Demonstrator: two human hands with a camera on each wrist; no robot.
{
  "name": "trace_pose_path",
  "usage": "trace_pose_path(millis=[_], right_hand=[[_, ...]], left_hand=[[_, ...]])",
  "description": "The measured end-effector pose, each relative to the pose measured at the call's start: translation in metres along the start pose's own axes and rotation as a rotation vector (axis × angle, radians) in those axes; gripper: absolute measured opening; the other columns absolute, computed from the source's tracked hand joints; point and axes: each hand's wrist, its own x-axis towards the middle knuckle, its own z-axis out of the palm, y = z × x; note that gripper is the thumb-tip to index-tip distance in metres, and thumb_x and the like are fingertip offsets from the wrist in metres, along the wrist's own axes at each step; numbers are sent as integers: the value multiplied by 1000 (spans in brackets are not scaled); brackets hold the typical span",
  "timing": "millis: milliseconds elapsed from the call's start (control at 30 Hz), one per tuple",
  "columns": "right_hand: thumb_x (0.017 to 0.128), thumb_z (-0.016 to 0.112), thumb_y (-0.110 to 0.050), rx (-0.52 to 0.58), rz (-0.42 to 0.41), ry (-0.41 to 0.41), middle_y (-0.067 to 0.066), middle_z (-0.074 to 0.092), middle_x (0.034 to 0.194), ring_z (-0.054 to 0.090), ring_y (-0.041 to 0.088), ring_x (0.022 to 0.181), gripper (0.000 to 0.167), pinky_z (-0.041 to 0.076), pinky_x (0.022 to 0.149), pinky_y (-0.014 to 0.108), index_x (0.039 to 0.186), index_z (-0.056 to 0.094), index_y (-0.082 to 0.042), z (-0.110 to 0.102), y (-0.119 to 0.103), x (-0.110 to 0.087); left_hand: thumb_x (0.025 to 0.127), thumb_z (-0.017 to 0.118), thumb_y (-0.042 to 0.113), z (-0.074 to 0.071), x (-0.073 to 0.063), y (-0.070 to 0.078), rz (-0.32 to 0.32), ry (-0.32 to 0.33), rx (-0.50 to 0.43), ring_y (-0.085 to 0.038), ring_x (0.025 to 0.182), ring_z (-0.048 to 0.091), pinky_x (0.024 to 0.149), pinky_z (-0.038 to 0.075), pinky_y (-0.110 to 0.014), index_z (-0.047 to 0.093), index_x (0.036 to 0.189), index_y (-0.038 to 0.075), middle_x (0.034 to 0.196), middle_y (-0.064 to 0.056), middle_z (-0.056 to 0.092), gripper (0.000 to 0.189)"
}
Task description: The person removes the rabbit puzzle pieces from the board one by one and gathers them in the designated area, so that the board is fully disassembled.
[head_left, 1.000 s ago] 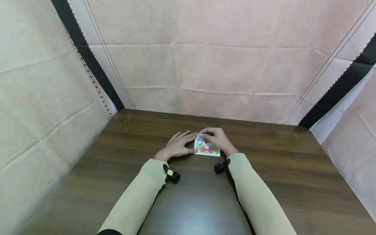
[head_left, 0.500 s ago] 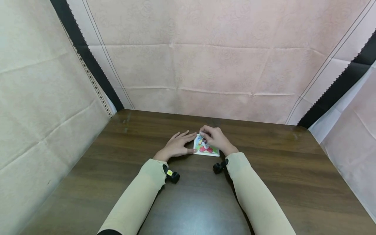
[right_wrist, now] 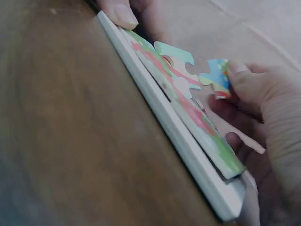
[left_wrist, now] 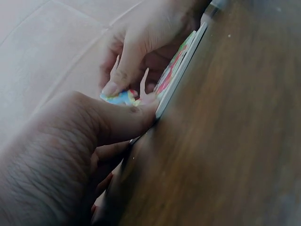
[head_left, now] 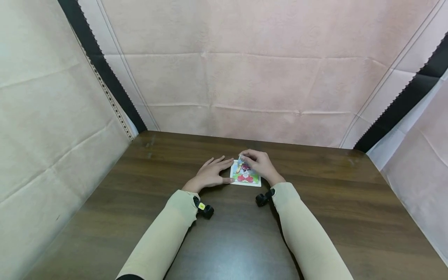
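A small jigsaw puzzle (head_left: pixel 245 179) in a white tray lies on the table in the head view, with a cartoon animal in red, green and blue. My right hand (head_left: pixel 260 163) pinches a blue and yellow puzzle piece (right_wrist: pixel 216 77) between thumb and fingers, tilted up at the puzzle's far left corner. In the right wrist view, a neighbouring piece (right_wrist: pixel 181 66) also stands raised from the puzzle. My left hand (head_left: pixel 211 174) lies along the left side with fingers straight, and its thumb (left_wrist: pixel 134 122) presses on the tray's edge. The right fingertips partly hide the picture.
The brown wooden table (head_left: pixel 175 241) spreads around the puzzle on all sides. Behind it hangs a pale pink cloth (head_left: pixel 245 85), with another pale cloth (head_left: pixel 52 116) on the left. A small black camera is strapped on each wrist.
My right fingertips have shifted slightly, and the blue piece between them now shows more clearly, tilted up. More of the cartoon animal is uncovered. My left hand has stayed in place.
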Motion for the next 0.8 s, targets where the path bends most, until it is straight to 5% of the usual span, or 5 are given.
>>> trace_pose_path(millis=[367,800], right_hand=[[98,68,-30,-57,-9,161,-6,71,88,61,15,74,12,50,66,35,105,72,-21,-26,7,-5],[97,68,-37,-81,131,103,-4,70,89,61,17,79,17,50,69,36,104,73,-22,-60,31,-41]], left_hand=[[93,58,64,-10,-1,-5,30,42,6,-14,153,16,123,4,-47,30,160,26,163,11,27,82],[93,58,65,0,-2,-3,40,-3,-5,-10,152,16,123,9,-37,28,160,27,164,12,25,83]])
